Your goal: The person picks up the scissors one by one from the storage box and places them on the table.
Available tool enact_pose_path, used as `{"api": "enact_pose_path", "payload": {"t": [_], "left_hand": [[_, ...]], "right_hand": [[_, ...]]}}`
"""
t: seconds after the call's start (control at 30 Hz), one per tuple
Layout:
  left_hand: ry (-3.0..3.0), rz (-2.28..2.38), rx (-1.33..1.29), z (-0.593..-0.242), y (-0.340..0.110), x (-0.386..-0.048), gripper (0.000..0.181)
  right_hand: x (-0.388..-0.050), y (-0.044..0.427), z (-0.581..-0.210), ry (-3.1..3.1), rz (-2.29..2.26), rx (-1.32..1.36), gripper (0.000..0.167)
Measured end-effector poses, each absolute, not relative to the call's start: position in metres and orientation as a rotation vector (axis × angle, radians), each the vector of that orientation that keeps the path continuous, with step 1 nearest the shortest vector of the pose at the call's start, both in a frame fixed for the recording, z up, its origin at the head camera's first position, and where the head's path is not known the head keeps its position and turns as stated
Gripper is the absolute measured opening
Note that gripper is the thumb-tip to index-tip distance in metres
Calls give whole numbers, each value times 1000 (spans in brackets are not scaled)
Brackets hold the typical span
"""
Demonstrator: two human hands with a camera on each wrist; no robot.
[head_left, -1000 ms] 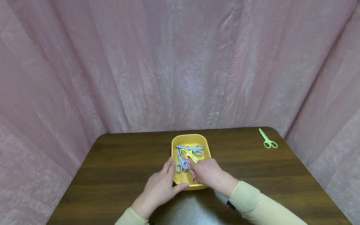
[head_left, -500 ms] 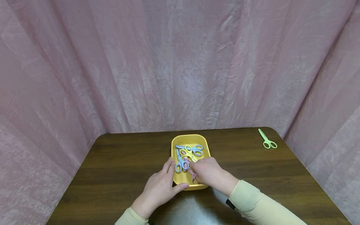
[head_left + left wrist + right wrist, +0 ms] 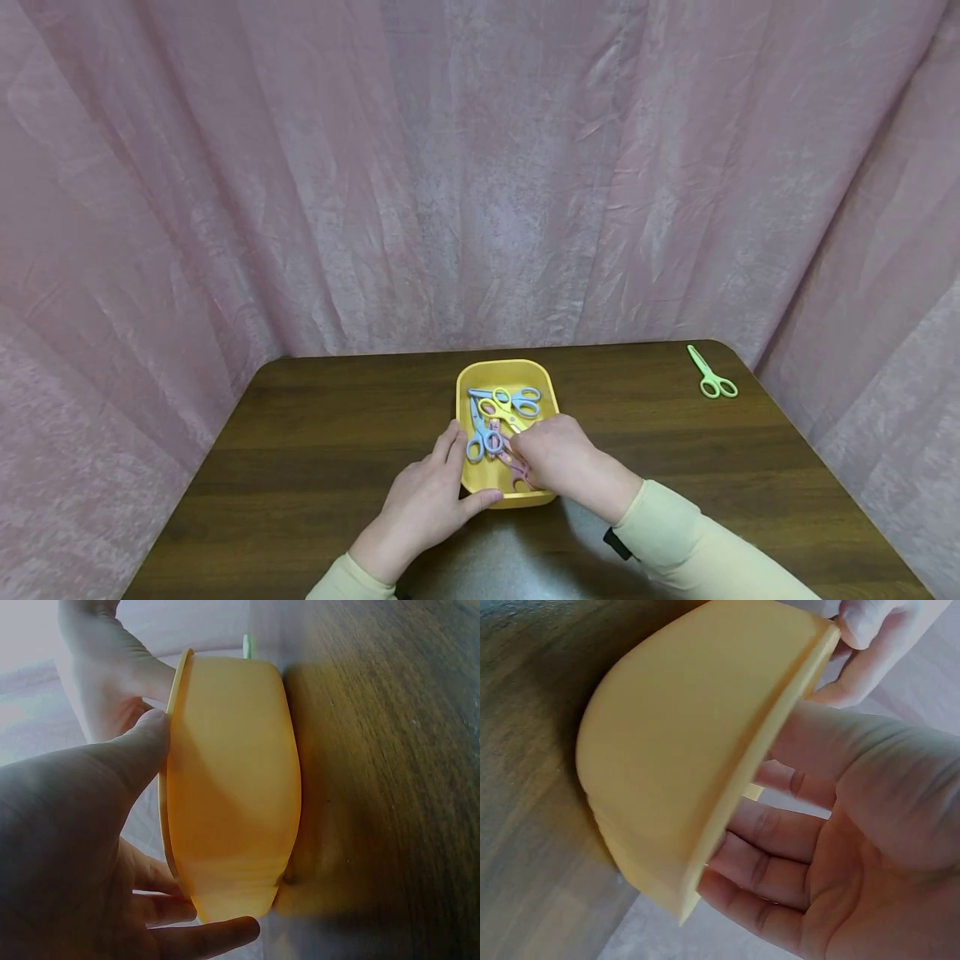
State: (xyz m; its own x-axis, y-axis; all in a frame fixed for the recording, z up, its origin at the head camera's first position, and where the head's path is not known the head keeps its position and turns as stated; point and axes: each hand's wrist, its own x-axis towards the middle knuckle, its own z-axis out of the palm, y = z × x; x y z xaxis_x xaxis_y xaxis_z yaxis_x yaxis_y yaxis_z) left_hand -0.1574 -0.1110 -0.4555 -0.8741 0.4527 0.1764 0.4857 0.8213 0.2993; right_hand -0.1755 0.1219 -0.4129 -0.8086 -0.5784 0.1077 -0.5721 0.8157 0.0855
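Slightly shifted, the right hand (image 3: 558, 457) reaches inside the yellow rounded plastic tray (image 3: 517, 502) at pink plastic scissors (image 3: 511, 459), grip unclear; the left hand (image 3: 423, 507), fingers extended, touches the tray's rim.

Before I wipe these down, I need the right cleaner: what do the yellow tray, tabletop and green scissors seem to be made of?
Yellow tray: probably moulded plastic, smooth, evenly coloured and softly shiny. Tabletop: wood or wood-look laminate, I can't tell which; brown grain, with glare in the foreground. Green scissors: likely plastic handles, even in colour; blades too small to judge.
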Motion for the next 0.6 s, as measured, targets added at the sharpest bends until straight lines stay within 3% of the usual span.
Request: {"api": "enact_pose_path", "payload": {"t": [0.6], "left_hand": [[-2894, -539, -754, -456, -112, -157, 104]], "right_hand": [[-163, 126, -389, -2837, -31, 892, 40]]}}
